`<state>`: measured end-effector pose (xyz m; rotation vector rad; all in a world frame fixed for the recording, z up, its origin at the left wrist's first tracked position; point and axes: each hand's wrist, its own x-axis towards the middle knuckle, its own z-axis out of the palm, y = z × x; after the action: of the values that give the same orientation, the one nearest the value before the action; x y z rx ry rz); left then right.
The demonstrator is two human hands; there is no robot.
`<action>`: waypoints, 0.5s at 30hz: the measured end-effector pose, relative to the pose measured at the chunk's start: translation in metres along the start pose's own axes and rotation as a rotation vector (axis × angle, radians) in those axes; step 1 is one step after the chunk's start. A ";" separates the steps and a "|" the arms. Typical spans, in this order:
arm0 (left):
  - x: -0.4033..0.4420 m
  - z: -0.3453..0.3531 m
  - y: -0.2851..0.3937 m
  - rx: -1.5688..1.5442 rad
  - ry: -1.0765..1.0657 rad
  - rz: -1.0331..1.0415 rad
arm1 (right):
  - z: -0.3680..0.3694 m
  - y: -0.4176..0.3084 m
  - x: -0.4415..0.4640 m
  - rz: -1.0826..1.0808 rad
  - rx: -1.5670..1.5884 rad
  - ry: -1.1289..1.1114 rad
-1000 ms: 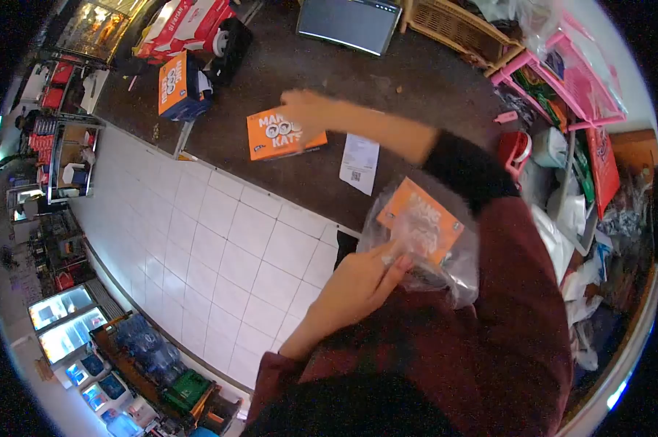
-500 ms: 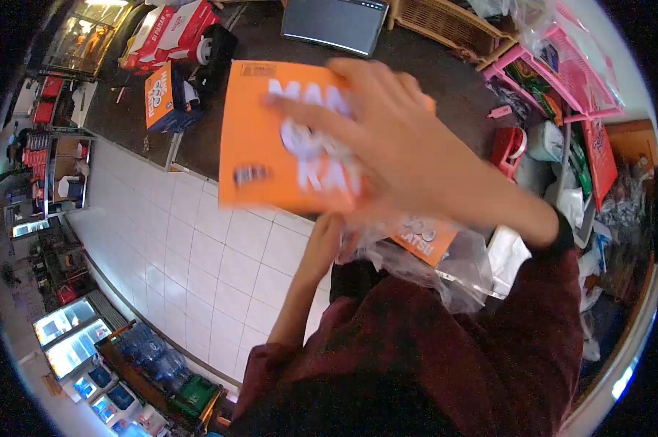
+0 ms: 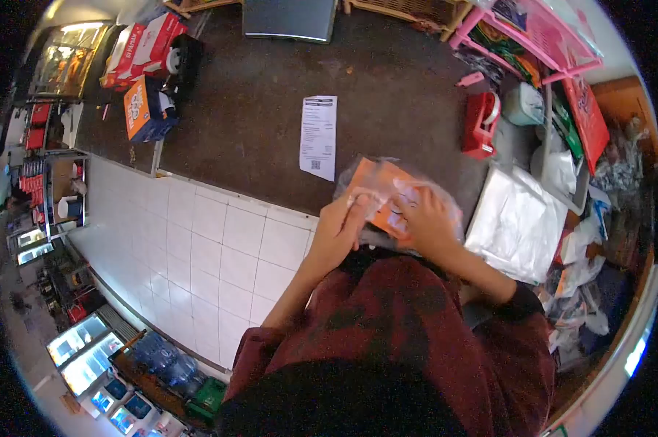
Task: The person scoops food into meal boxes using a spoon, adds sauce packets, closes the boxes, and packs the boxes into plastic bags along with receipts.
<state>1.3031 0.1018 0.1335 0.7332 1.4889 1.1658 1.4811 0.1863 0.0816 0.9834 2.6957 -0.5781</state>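
Observation:
A clear plastic bag (image 3: 447,205) rests at the counter's near edge, against my body. An orange box (image 3: 376,177) with printing shows inside it, partly covered by the film and my fingers. My left hand (image 3: 341,224) grips the bag's left side, thumb pressed over the plastic. On the other side, my right hand (image 3: 429,220) has its fingers bent onto the bag above the box, pinching the film. A printed receipt (image 3: 318,138) lies flat on the dark counter just beyond the bag.
A stack of white plastic bags (image 3: 517,222) lies to the right, near a red tape dispenser (image 3: 480,124) and a pink rack (image 3: 544,40). Another orange box (image 3: 136,111) stands at the left, by red cartons (image 3: 148,47). A tablet screen (image 3: 289,18) is at the back.
My right hand has lowered the orange box from above the counter into the plastic bag. Both hands are now at the bag, and the receipt has come into view.

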 end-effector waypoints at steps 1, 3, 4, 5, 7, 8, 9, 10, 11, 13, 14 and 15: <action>0.002 0.006 0.005 0.081 0.020 0.098 | 0.011 -0.005 0.006 0.048 -0.105 -0.019; 0.005 0.014 0.011 0.081 0.109 0.144 | 0.015 -0.012 0.008 -0.029 -0.190 0.220; 0.007 0.017 0.019 0.061 0.095 0.305 | 0.022 -0.012 0.010 -0.084 -0.128 0.257; 0.006 0.019 0.020 0.080 0.120 0.335 | 0.025 -0.010 0.009 -0.136 -0.067 0.295; 0.005 0.023 0.021 0.120 0.172 0.395 | 0.019 -0.003 -0.004 -0.116 -0.028 0.254; 0.006 0.021 0.017 0.114 0.230 0.260 | 0.008 0.009 -0.016 -0.096 -0.018 0.241; 0.010 0.022 0.024 0.111 0.274 0.153 | -0.003 0.022 -0.028 -0.076 -0.007 0.227; 0.017 0.021 0.019 0.100 0.253 0.220 | -0.025 0.039 -0.052 -0.193 -0.033 -0.011; 0.012 0.023 0.022 0.069 0.194 0.134 | -0.052 0.053 -0.078 -0.306 -0.047 -0.254; 0.008 0.039 0.043 -0.103 0.335 0.210 | -0.135 0.074 -0.120 -0.432 0.041 -0.669; 0.005 0.046 0.054 -0.184 0.402 0.256 | -0.174 0.078 -0.131 -0.541 0.218 -0.398; 0.008 0.045 0.054 -0.102 0.430 0.262 | -0.206 0.085 -0.137 -0.650 0.389 -0.119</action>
<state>1.3372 0.1396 0.1827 0.6461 1.7016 1.6661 1.6266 0.2570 0.2870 0.0874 2.8161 -1.2642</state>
